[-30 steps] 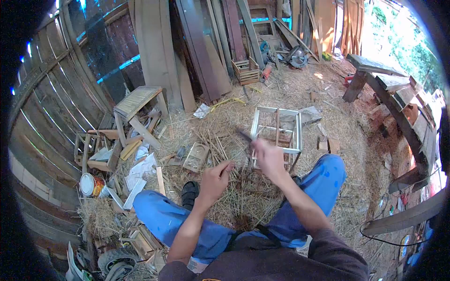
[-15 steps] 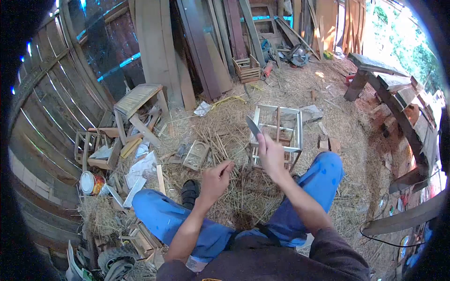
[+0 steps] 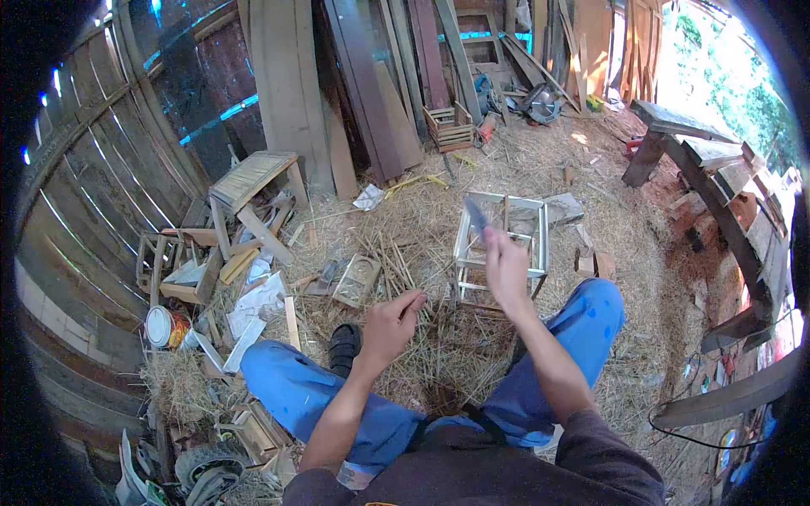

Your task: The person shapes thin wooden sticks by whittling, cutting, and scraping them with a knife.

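Two knees in blue trousers framed the near view, the person seated low on the straw-covered floor (image 3: 591, 211) with a dark sandal (image 3: 343, 344) between the legs. The left hand (image 3: 390, 325) sat just above the lap, its grip pinched on a thin stick (image 3: 419, 301), fingers curled close so the sliver stayed steady and pointed away from the body. The right hand (image 3: 506, 270) was raised higher and farther out, its grip pressed together around the handle of a knife (image 3: 477, 216) whose blade stood tilted up and away, apart from the stick, probably lifted clear of a cutting stroke. Just beyond the hands lay a scatter of thin sticks (image 3: 392, 266) on the straw, within easy reach. Behind the knife stood a pale wooden frame (image 3: 502, 240), open-sided like a small cage. To the left, a small wooden box (image 3: 356, 281) lay flat, and farther left a tin can (image 3: 162, 327) rested on its side by scrap boards. Against the far wall leaned long planks (image 3: 371, 93), and a slatted crate (image 3: 450, 128) sat near them.
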### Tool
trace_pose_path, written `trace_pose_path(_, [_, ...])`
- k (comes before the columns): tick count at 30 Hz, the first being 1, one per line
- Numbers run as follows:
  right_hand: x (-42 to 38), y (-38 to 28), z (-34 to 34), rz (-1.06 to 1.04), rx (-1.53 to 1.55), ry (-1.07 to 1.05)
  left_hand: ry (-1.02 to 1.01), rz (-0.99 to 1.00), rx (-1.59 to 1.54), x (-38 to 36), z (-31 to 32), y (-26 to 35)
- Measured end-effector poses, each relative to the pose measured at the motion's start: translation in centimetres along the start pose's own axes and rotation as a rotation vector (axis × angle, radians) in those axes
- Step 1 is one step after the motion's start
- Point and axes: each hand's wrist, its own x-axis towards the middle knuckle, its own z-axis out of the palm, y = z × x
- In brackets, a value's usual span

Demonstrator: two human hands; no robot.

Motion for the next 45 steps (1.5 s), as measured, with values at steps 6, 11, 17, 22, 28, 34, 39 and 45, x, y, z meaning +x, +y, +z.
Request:
trace_pose_path(6, [-2.0, -0.2, 1.5, -0.076, -0.112, -0.13, -0.064, -0.084, 0.017, 0.4, 0.1, 0.0])
trace_pose_path(11, [-2.4, 0.4, 1.3, -0.072, -0.106, -0.116, -0.084, -0.068, -0.004, 0.3, 0.2, 0.2])
trace_pose_path(17, [-1.0, -0.7, 0.6, 0.025, -0.05, -0.094, 0.036, 0.055, -0.024, 0.1, 0.1, 0.1])
trace_pose_path(22, [-4.1, -1.4, 1.1, -0.135, -0.126, -0.251, -0.098, -0.063, 0.072, 0.3, -0.2, 0.9])
trace_pose_path(28, [-1.1, 0.2, 0.6, 0.047, 0.013, -0.073, -0.075, -0.059, 0.03, 0.2, -0.1, 0.8])
trace_pose_path(34, [-3.8, -0.8, 2.4, -0.185, -0.017, -0.183, -0.07, -0.059, 0.005, 0.3, 0.3, 0.3])
trace_pose_path(39, [-1.4, -0.5, 0.6, 0.087, -0.065, -0.117, -0.08, -0.082, -0.017, 0.2, 0.1, 0.9])
trace_pose_path(45, [-5.1, -1.2, 1.9, -0.235, -0.079, -0.252, -0.094, -0.109, 0.018, -0.1, 0.0, 0.5])
